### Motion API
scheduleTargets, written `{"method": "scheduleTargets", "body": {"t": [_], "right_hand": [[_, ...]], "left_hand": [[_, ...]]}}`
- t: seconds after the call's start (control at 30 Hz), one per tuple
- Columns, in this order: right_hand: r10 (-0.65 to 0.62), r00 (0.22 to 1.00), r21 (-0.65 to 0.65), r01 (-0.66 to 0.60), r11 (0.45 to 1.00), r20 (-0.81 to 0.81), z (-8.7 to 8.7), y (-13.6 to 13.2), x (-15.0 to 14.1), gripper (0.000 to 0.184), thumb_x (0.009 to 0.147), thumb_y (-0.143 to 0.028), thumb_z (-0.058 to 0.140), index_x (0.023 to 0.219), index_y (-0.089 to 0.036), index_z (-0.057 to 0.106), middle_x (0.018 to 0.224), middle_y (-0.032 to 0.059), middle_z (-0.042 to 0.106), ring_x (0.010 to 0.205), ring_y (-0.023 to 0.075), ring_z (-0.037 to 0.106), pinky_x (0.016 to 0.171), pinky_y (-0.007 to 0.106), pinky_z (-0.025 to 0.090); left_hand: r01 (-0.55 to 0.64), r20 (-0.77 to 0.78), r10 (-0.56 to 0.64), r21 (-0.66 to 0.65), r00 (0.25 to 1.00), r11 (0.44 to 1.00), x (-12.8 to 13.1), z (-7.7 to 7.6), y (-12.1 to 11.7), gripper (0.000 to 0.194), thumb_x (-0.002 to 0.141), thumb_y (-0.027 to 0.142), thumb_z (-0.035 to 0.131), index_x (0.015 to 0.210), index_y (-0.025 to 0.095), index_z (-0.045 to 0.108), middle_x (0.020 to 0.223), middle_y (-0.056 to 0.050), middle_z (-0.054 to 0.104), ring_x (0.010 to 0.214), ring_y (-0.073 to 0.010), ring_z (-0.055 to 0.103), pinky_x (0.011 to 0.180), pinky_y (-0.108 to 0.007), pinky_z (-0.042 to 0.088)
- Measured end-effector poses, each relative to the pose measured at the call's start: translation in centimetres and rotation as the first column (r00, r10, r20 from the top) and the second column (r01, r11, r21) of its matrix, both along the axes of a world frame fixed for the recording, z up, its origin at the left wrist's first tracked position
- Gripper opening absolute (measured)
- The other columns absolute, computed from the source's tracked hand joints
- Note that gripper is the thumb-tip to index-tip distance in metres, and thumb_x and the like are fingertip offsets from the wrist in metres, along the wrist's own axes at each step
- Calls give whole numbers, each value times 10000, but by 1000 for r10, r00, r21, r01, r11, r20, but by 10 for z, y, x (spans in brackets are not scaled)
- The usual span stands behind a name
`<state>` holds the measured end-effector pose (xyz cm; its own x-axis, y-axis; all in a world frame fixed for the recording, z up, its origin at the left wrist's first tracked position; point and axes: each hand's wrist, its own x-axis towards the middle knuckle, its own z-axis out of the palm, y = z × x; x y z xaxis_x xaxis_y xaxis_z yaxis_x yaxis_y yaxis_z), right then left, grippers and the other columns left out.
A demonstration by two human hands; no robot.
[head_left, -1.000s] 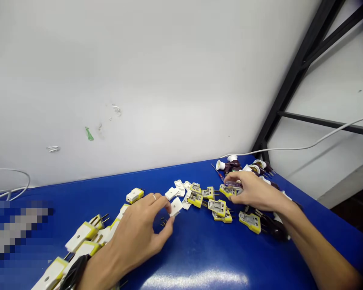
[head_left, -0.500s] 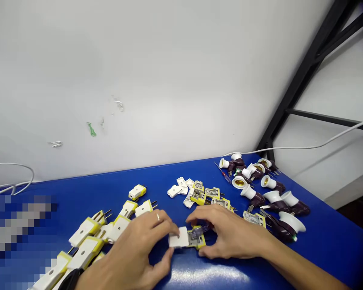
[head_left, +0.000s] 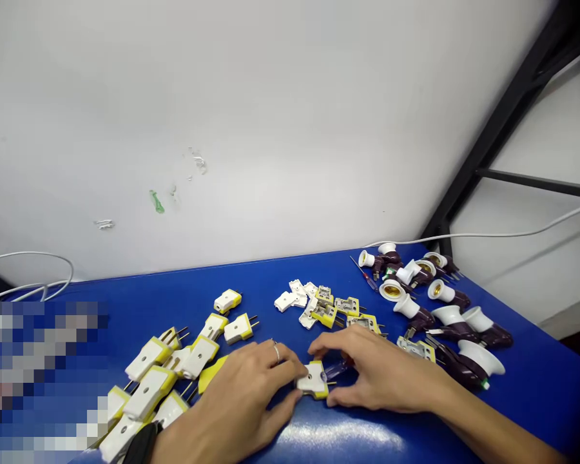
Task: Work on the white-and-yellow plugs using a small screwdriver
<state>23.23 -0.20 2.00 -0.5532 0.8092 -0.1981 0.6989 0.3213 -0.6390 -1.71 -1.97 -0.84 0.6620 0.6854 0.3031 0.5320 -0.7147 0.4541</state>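
A white and yellow electrical plug (head_left: 312, 380) lies low over the front of the blue table, its white cover seated on the yellow base and its prongs pointing right. My left hand (head_left: 251, 393) pinches the plug's left end between thumb and fingers. At the prong end is my right hand (head_left: 367, 370), with a clear purple-handled screwdriver (head_left: 337, 370) tucked in its fingers; the blade is hidden. Its thumb and fingertips sit around the plug's right end; whether they press on it I cannot tell.
Closed plugs (head_left: 147, 393) crowd the left. Loose white covers (head_left: 297, 295) and open yellow bases (head_left: 325, 314) lie beyond my hands. Maroon and white lamp sockets (head_left: 447, 319) fill the right, beside a second screwdriver (head_left: 365, 274). A white wall (head_left: 280, 142) stands behind.
My right hand has brought an open yellow base from the right to the middle. My left hand has moved right with the white cover, which now sits on that base.
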Motion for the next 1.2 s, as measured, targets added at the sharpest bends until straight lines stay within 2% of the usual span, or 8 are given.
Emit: {"method": "scheduleTargets", "body": {"t": [0.17, 0.37, 0.53, 0.7, 0.9, 1.07, 1.2], "right_hand": [[-10, 1000, 0, 10, 1000, 2, -2, 0, -1, 578, 693, -373, 844, 1243, -300, 684, 1184, 57, 694, 1116, 299, 605, 958, 379, 462], [70, 997, 60, -69, 996, -15, 2, -4, -4, 477, 760, -321, 803, 1226, -269, 720, 1201, 64, 729, 1132, 308, 628, 1016, 405, 428], [61, 998, 80, -60, 995, -13, 1, -5, -4, 611, 749, -331, 822, 1334, -256, 665, 1274, 88, 709, 1185, 334, 612, 1033, 422, 432], [75, 997, 80, -73, 994, -21, 1, -4, -4, 674, 759, -342, 827, 1395, -297, 611, 1297, 83, 698, 1184, 324, 614, 1036, 421, 437], [68, 997, 76, -70, 995, 26, 2, -6, -5, 704, 777, -358, 796, 1438, -299, 560, 1305, 87, 685, 1197, 328, 599, 1034, 436, 434], [84, 994, 138, -92, 986, 65, 1, -10, -8, 598, 794, -327, 724, 1376, -272, 598, 1250, 85, 703, 1136, 320, 626, 1009, 445, 436], [82, 995, 143, -88, 986, 52, -1, -10, -10, 605, 772, -336, 726, 1361, -275, 600, 1217, 72, 714, 1127, 317, 631, 993, 437, 448]], "left_hand": [[11, -52, -12, -15, 999, 1000, -1, -2, 1, 255, 919, 159, 603, 1111, 310, 676, 1042, 7, 712, 910, -196, 672, 816, -313, 501], [45, -214, -37, 32, 976, 998, 4, 9, -2, 286, 964, 181, 516, 1158, 343, 650, 1031, -10, 674, 869, -201, 657, 775, -320, 485], [70, -325, -39, 84, 945, 994, 7, 12, -5, 372, 919, 133, 523, 1221, 337, 601, 1059, -26, 657, 885, -217, 659, 783, -341, 493], [91, -410, -17, 163, 912, 982, 12, 12, -6, 419, 902, 122, 541, 1280, 300, 565, 1088, -47, 674, 885, -237, 659, 771, -353, 504], [106, -423, -24, 172, 906, 979, 13, 15, -6, 391, 918, 150, 549, 1286, 283, 557, 1099, -51, 676, 882, -224, 654, 776, -341, 499], [98, -427, -14, 176, 904, 980, 8, 17, -6, 380, 929, 166, 540, 1284, 298, 565, 1047, -46, 682, 871, -228, 650, 789, -349, 492], [104, -432, -38, 130, 901, 986, 9, 17, -5, 387, 938, 155, 525, 1294, 301, 572, 1073, -55, 673, 872, -218, 645, 774, -326, 491]]}}
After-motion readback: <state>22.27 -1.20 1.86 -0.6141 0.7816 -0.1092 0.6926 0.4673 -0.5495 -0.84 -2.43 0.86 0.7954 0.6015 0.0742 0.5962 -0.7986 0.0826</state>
